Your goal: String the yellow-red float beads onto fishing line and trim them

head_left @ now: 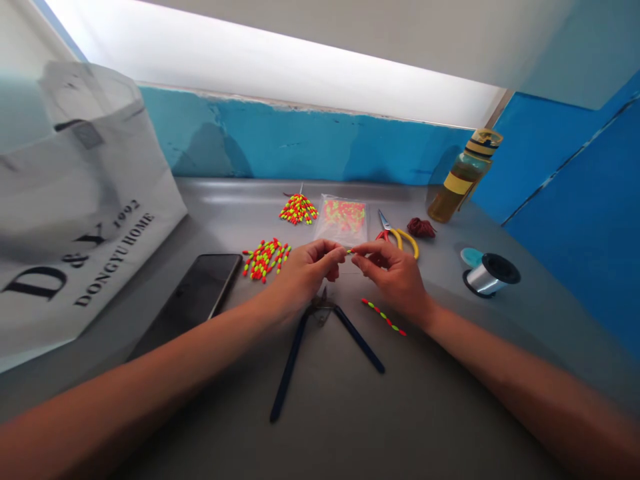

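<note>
My left hand (pixel 316 265) and my right hand (pixel 393 268) meet above the grey table, fingertips pinched close together. Between them shows a tiny red and yellow-green bead (pixel 349 252); any thread through it is too fine to make out clearly. Below my right hand lies a short row of red and yellow-green beads (pixel 384 317). Blue-handled pliers (pixel 323 308) rest with handles spread under my left hand. A loose pile of the same beads (pixel 264 260) lies left of my left hand. Behind the hands is a clear bag of beads (pixel 343 217).
A phone (pixel 200 293) and a white shopping bag (pixel 85 220) stand at the left. Farther back are a bead cluster (pixel 299 210), yellow-and-red-handled scissors (pixel 397 239) and a dark red bundle (pixel 421 228). Rightward are a spool of clear line (pixel 490 275) and a bottle (pixel 460 183).
</note>
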### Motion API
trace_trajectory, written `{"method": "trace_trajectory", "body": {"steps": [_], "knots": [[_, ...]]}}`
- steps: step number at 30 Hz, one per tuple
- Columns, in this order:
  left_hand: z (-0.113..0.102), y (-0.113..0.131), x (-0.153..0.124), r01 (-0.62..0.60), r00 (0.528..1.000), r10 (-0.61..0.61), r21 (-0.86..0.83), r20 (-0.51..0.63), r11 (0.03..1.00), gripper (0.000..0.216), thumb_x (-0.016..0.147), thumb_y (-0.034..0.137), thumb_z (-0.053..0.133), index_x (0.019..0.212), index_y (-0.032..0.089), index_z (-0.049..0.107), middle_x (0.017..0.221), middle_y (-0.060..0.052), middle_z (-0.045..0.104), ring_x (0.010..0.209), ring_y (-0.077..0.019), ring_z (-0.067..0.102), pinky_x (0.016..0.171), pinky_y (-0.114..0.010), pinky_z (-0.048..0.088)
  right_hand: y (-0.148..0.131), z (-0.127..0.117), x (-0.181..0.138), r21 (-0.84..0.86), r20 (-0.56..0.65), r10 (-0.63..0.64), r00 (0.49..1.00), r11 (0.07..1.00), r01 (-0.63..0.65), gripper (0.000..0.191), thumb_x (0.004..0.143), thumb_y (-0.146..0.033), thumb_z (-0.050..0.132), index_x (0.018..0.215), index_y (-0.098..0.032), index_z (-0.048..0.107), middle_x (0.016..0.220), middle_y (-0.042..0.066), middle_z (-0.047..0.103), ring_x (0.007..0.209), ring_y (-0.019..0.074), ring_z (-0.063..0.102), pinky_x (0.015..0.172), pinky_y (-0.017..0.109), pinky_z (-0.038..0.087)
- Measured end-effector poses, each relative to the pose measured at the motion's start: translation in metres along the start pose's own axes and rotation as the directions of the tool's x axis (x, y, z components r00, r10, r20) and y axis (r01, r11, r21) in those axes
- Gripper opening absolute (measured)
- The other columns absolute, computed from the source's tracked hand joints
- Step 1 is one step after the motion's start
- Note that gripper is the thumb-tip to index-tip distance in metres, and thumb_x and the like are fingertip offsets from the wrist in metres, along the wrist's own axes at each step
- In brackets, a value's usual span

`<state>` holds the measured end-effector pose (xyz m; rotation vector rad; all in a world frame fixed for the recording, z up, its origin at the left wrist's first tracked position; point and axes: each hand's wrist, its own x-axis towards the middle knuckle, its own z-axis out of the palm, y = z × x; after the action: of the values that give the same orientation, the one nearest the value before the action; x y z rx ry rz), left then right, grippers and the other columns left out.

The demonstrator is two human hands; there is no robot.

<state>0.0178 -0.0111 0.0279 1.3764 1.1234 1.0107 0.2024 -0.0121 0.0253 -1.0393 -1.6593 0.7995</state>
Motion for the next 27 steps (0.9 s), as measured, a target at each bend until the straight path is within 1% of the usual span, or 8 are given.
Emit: {"method": "trace_trajectory", "body": {"steps": [5, 9, 13, 16, 19, 22, 25, 27], "knots": [[-0.0007, -0.0007, -0.0011, 0.026, 1.000, -0.026, 0.000, -0.006, 1.000, 0.029, 0.086, 0.050, 0.064, 0.088, 0.021, 0.065, 0.071, 0.000, 0.059, 0.057, -0.0125, 0.048, 0.051, -0.027, 0.033, -0.0025, -0.0011, -0.0009, -0.039, 0.023, -0.060, 0.998, 0.997, 0.061, 0.012, 0.087, -0.037, 0.071, 0.091, -0.025, 0.074, 0.087, 0.002, 0.072, 0.072, 0.0155, 0.062, 0.061, 0.030, 0.049], [-0.0011, -0.0022, -0.0003, -0.005, 1.000, 0.005, 0.008, -0.012, 1.000, 0.028, 0.086, 0.049, 0.064, 0.087, 0.021, 0.066, 0.071, -0.001, 0.060, 0.059, -0.0128, 0.049, 0.054, -0.027, 0.035, -0.0027, -0.0021, -0.0016, -0.076, 0.043, -0.105, 0.994, 0.991, 0.108, 0.010, 0.089, -0.032, 0.069, 0.094, -0.025, 0.074, 0.089, 0.003, 0.072, 0.078, 0.0169, 0.063, 0.063, 0.031, 0.050], [-0.0007, -0.0025, 0.0007, -0.014, 0.999, 0.014, 0.008, -0.032, 1.000, 0.029, 0.085, 0.049, 0.065, 0.088, 0.020, 0.067, 0.070, -0.002, 0.061, 0.060, -0.0135, 0.050, 0.056, -0.028, 0.037, -0.0024, -0.0021, -0.0020, -0.081, 0.046, -0.132, 0.990, 0.988, 0.135, 0.011, 0.088, -0.028, 0.070, 0.098, -0.024, 0.073, 0.089, 0.003, 0.072, 0.077, 0.0164, 0.064, 0.064, 0.031, 0.050], [-0.0002, -0.0008, 0.0005, -0.006, 1.000, 0.006, 0.013, -0.030, 1.000, 0.029, 0.083, 0.049, 0.067, 0.086, 0.020, 0.067, 0.069, -0.002, 0.060, 0.059, -0.0135, 0.050, 0.055, -0.028, 0.036, -0.0019, -0.0017, -0.0020, -0.073, 0.026, -0.115, 0.993, 0.991, 0.116, 0.009, 0.088, -0.031, 0.070, 0.093, -0.024, 0.074, 0.088, 0.003, 0.072, 0.076, 0.0167, 0.063, 0.064, 0.031, 0.050], [0.0001, 0.0010, -0.0002, 0.015, 1.000, -0.015, 0.017, -0.023, 1.000, 0.029, 0.083, 0.049, 0.067, 0.085, 0.020, 0.066, 0.069, -0.001, 0.059, 0.058, -0.0132, 0.049, 0.053, -0.028, 0.035, -0.0004, -0.0011, -0.0018, -0.043, -0.005, -0.089, 0.996, 0.995, 0.089, 0.009, 0.088, -0.032, 0.070, 0.088, -0.024, 0.074, 0.083, 0.002, 0.072, 0.070, 0.0156, 0.061, 0.062, 0.031, 0.048], [0.0003, 0.0017, -0.0007, 0.030, 0.999, -0.030, 0.003, -0.011, 1.000, 0.029, 0.084, 0.049, 0.068, 0.085, 0.020, 0.068, 0.069, -0.001, 0.059, 0.059, -0.0136, 0.050, 0.054, -0.027, 0.036, 0.0015, -0.0006, -0.0011, 0.018, -0.012, -0.029, 1.000, 0.999, 0.029, 0.010, 0.087, -0.033, 0.070, 0.088, -0.023, 0.072, 0.076, 0.001, 0.069, 0.064, 0.0144, 0.059, 0.059, 0.030, 0.048], [0.0010, 0.0022, -0.0005, 0.008, 1.000, -0.009, -0.086, -0.002, 0.996, 0.027, 0.084, 0.047, 0.070, 0.085, 0.021, 0.071, 0.072, -0.002, 0.063, 0.064, -0.0146, 0.053, 0.061, -0.028, 0.042, 0.0031, -0.0007, 0.0007, 0.068, -0.033, 0.031, 0.999, 0.997, -0.029, 0.012, 0.088, -0.034, 0.068, 0.088, -0.022, 0.070, 0.074, 0.001, 0.067, 0.062, 0.0137, 0.059, 0.059, 0.029, 0.048], [0.0015, 0.0029, -0.0004, 0.008, 1.000, -0.008, -0.189, -0.001, 0.982, 0.025, 0.082, 0.046, 0.072, 0.086, 0.021, 0.072, 0.081, -0.005, 0.068, 0.069, -0.0153, 0.056, 0.066, -0.028, 0.045, 0.0039, -0.0010, 0.0021, 0.086, -0.055, 0.046, 0.997, 0.995, -0.042, 0.014, 0.087, -0.034, 0.068, 0.088, -0.021, 0.070, 0.074, 0.001, 0.067, 0.061, 0.0132, 0.059, 0.057, 0.028, 0.048]]}}
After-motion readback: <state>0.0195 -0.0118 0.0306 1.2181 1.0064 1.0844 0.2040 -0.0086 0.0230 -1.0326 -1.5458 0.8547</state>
